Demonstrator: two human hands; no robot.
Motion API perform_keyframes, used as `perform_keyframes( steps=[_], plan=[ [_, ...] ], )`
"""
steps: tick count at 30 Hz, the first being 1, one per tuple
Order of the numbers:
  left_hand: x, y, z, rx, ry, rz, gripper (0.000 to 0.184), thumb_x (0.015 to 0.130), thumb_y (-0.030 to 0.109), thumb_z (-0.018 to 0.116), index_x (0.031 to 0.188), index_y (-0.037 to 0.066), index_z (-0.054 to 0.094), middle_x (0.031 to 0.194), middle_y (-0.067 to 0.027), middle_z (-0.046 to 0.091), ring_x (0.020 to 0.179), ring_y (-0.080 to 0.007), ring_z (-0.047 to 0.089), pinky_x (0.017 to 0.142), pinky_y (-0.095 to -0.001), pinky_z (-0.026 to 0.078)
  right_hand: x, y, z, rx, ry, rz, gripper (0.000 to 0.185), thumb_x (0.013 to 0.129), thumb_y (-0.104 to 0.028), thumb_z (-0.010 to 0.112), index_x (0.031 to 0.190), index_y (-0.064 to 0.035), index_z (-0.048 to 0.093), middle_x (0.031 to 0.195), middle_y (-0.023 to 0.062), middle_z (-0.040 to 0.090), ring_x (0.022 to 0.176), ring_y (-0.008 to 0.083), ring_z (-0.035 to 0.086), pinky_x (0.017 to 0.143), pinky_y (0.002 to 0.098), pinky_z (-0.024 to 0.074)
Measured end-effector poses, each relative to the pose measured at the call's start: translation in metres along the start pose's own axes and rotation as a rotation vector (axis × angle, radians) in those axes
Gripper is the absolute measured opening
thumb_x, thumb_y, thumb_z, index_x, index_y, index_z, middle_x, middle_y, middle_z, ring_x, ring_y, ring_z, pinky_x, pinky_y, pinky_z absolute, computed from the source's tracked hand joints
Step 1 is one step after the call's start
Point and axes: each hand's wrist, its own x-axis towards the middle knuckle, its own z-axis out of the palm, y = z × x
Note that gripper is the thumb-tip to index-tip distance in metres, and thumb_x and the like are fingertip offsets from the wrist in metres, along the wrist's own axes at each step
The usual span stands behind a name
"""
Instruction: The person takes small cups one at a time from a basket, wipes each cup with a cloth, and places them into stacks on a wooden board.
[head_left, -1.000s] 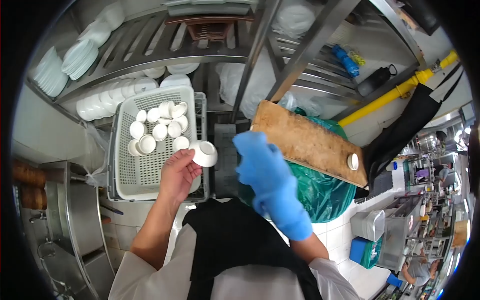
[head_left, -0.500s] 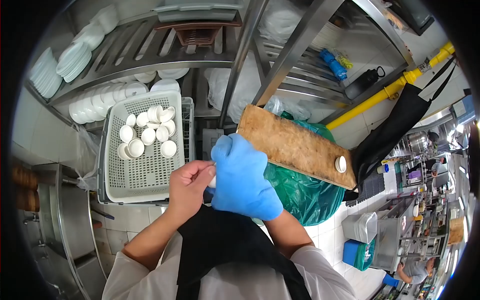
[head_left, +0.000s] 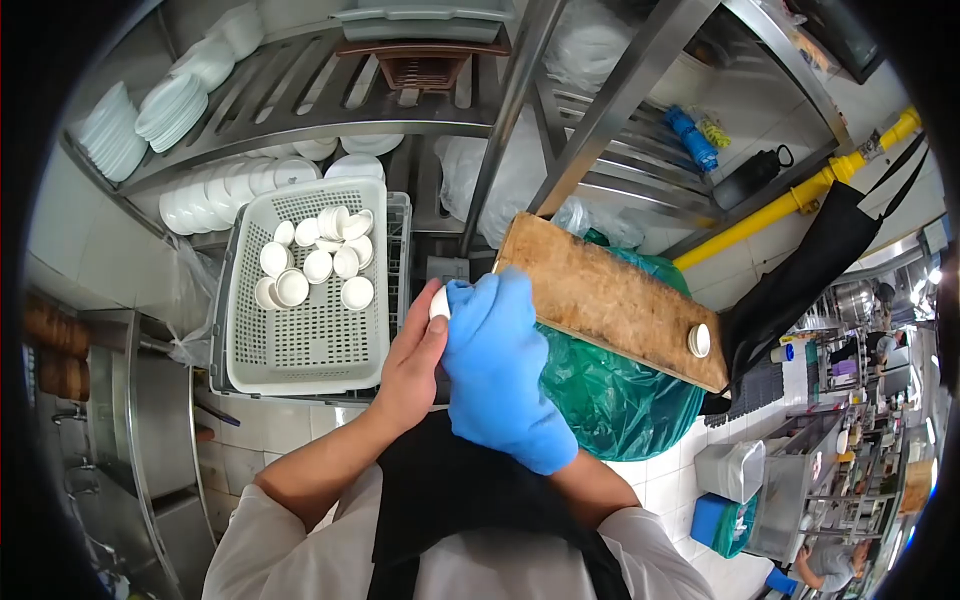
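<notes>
Between thumb and fingers, my left hand (head_left: 410, 365) grips a small white ramekin (head_left: 440, 302), held upright on its edge. A blue cloth (head_left: 500, 375) covers my right hand and bunches against the ramekin's other side. Only the right forearm (head_left: 592, 485) shows below the cloth; the fingers are hidden beneath it. To the left, a pale plastic basket (head_left: 300, 378) with a perforated bottom holds several white ramekins (head_left: 318, 266), some of them nested. On the right, a few more stacked ramekins (head_left: 699, 341) sit at the near end of a worn wooden board (head_left: 610, 295).
A green plastic bag (head_left: 610, 400) hangs beneath the board. Slatted steel shelves (head_left: 300, 90) with stacked white plates (head_left: 172, 110) rise behind the basket. A yellow pipe (head_left: 760, 225) and black apron (head_left: 800, 265) are at right. Other people (head_left: 835, 565) stand at the far right.
The ramekin has turned and risen slightly in my hands, showing more of its white side. My left fingers have opened out along it, and the cloth has shifted. The whole view has slid rightward.
</notes>
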Motion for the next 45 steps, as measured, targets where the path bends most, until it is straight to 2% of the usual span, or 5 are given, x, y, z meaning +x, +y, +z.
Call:
perform_keyframes(
  steps=[11, 18, 25, 33, 45],
  plan=[
    [0.024, -0.004, -0.015, -0.206, -0.144, -0.68, 0.071, 0.1, 0.064, 0.025, 0.107, 0.004, 0.062, 0.081, -0.0117, 0.069, 0.061, -0.0225, 0.068, 0.049, -0.0307, 0.056, -0.004, 0.006, -0.025, -0.28, 0.018, -0.038, 0.02, 0.071, -0.01, 0.066, 0.083, -0.0022, 0.052, 0.081, 0.014, 0.047, 0.074, 0.0283, 0.052, 0.042, 0.0351, 0.0405],
    [0.011, -0.022, -0.007, 0.032, -0.386, -0.712, 0.079, 0.099, 0.065, 0.028, 0.101, -0.004, 0.066, 0.086, -0.0167, 0.071, 0.074, -0.0221, 0.071, 0.064, -0.0272, 0.056, -0.055, 0.072, -0.025, -0.17, 0.062, 0.402, 0.027, 0.077, -0.022, 0.069, 0.093, -0.0049, 0.055, 0.089, 0.0141, 0.052, 0.085, 0.0295, 0.06, 0.059, 0.0399, 0.0508],
    [-0.003, -0.039, -0.035, 0.163, -0.24, -0.626, 0.034, 0.101, 0.031, 0.053, 0.111, 0.0, 0.064, 0.095, -0.0103, 0.069, 0.081, -0.016, 0.069, 0.072, -0.0267, 0.055, -0.133, 0.197, -0.091, -0.144, 0.454, 1.042, 0.021, 0.081, -0.02, 0.066, 0.098, -0.0102, 0.058, 0.095, 0.0135, 0.056, 0.094, 0.0318, 0.061, 0.074, 0.0423, 0.0513],
    [-0.006, -0.038, -0.005, 0.325, -0.354, -0.494, 0.03, 0.099, 0.025, 0.057, 0.114, 0.0, 0.063, 0.097, -0.008, 0.069, 0.085, -0.0133, 0.067, 0.076, -0.0245, 0.052, -0.149, 0.272, -0.107, -0.412, 0.411, 0.828, 0.006, 0.093, -0.012, 0.055, 0.095, -0.0126, 0.061, 0.093, 0.0119, 0.061, 0.088, 0.0287, 0.062, 0.077, 0.0353, 0.0495],
    [-0.022, -0.05, -0.004, 0.365, -0.32, -0.5, 0.025, 0.097, 0.016, 0.061, 0.113, -0.003, 0.064, 0.093, -0.0071, 0.07, 0.086, -0.0119, 0.066, 0.078, -0.0241, 0.052, -0.173, 0.322, -0.078, 0.554, 0.57, 0.565, 0.01, 0.087, 0.004, 0.053, 0.09, -0.0048, 0.057, 0.086, 0.0038, 0.058, 0.084, 0.0125, 0.057, 0.076, 0.0233, 0.0448]
  ],
)
